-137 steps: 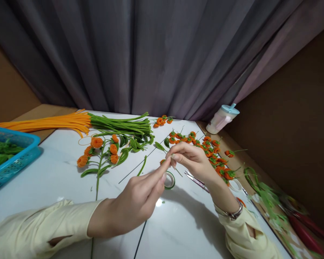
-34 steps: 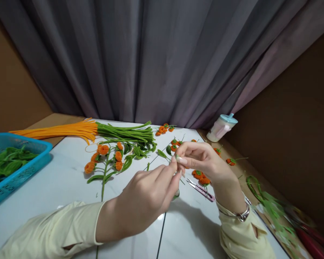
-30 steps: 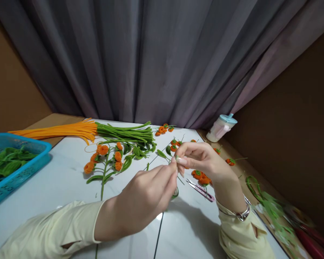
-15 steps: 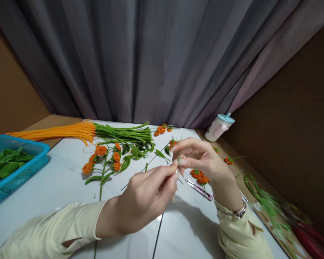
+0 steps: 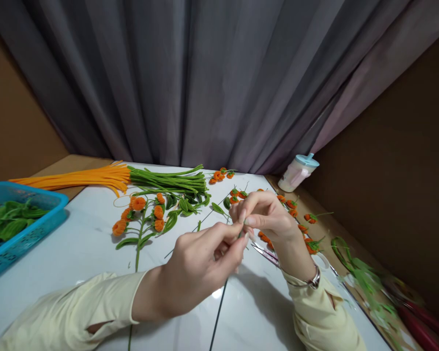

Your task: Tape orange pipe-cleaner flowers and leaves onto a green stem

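Observation:
My left hand [image 5: 201,268] is closed in a pinch on a small green piece [image 5: 244,223], most of it hidden by the fingers. Against it, my right hand [image 5: 265,217] pinches the same piece between thumb and fingertips. Left of my hands lies a green stem [image 5: 140,234] with orange pompom-like flowers [image 5: 139,204] and leaves. Small scissors [image 5: 265,253] rest partly behind my right wrist. Several small orange flowers with green tops [image 5: 292,204] lie beyond and to the right of my right hand.
A blue basket [image 5: 60,202] of green leaves is at the left. Orange pipe cleaners [image 5: 80,178] and green ones [image 5: 168,180] lie at the back. A lidded cup [image 5: 296,174] stands at back right. Green scraps [image 5: 366,278] and red handles [image 5: 417,321] lie at far right.
My right hand has moved slightly left and its fingers have curled in closer to my left fingertips. More orange flowers show behind my right wrist.

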### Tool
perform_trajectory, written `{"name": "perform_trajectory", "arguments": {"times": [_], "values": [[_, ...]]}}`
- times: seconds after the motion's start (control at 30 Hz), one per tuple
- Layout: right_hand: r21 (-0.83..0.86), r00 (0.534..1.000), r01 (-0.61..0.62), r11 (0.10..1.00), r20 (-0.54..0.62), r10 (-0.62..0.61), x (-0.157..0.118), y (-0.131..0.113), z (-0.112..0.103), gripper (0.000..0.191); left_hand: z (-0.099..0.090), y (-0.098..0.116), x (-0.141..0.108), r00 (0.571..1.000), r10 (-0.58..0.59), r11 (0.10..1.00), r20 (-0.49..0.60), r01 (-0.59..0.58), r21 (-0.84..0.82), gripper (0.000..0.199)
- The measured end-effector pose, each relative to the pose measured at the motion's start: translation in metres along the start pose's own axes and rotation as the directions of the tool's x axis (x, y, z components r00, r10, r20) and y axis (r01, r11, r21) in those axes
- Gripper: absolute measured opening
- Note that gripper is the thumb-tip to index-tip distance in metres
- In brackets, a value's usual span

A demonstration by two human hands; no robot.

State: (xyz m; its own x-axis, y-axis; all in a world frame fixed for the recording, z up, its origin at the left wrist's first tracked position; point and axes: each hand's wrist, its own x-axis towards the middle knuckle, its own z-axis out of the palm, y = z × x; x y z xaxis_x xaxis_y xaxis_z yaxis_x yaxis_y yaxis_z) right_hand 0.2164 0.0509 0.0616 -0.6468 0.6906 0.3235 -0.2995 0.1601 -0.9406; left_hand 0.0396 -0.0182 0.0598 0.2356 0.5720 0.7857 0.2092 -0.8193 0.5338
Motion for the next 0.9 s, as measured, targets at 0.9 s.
{"name": "perform_trajectory", "arguments": {"times": [0.9], "values": [[-0.077,0.978,0.196,0.977,0.092,-0.189,0.004,0.006,-0.012,0.007,-0.003,0.010,0.012,0.663,-0.536,0.371,0.523,0.741,-0.559,0.022]]}}
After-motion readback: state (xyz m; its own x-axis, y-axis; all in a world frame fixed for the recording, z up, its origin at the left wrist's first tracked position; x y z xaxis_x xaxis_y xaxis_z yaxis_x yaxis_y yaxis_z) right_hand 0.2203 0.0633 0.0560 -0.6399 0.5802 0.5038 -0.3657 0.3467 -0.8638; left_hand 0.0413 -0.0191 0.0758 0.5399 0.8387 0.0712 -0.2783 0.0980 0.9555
